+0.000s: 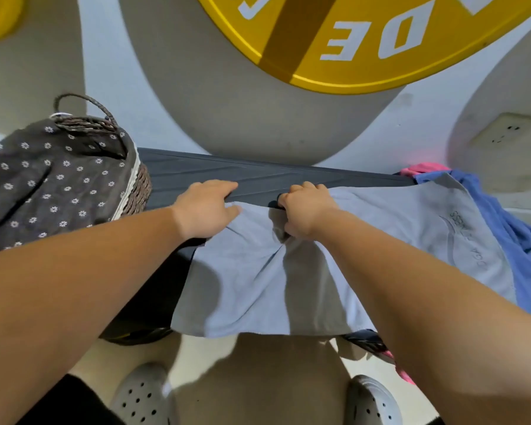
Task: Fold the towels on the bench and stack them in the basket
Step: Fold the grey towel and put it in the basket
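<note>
— On the dark bench, what's happening at the hands?

— Left hand flat, fingers spread, pressing the far left corner of a light grey towel. Right hand curled tight, bunching a fold of the same towel near its far edge. Both forearms reaching in from the near side.

— And the towel itself?

— Spread across the bench, near edge hanging over the front, creased around the right fist, faint printed logo toward the right end. Not folded yet, by the look of it.

— Anything beyond it?

— Just right, partly under the grey one, a crumpled blue towel; behind that, a sliver of pink cloth, likely another towel. At the left end, a woven basket with a handle, lined or covered in dark floral fabric. Contents hidden, so cannot tell whether anything is stacked inside.

— How far along, then?

— Early or midway, as a guess: first fold of the grey towel not made, blue and pink pieces waiting.

— Counts?

— Two hands, one basket, one bench, three cloths on it: grey, blue, pink. Below, two pale perforated clogs. Above, on the wall, one large yellow disc, with the edge of a second at top left.
</note>
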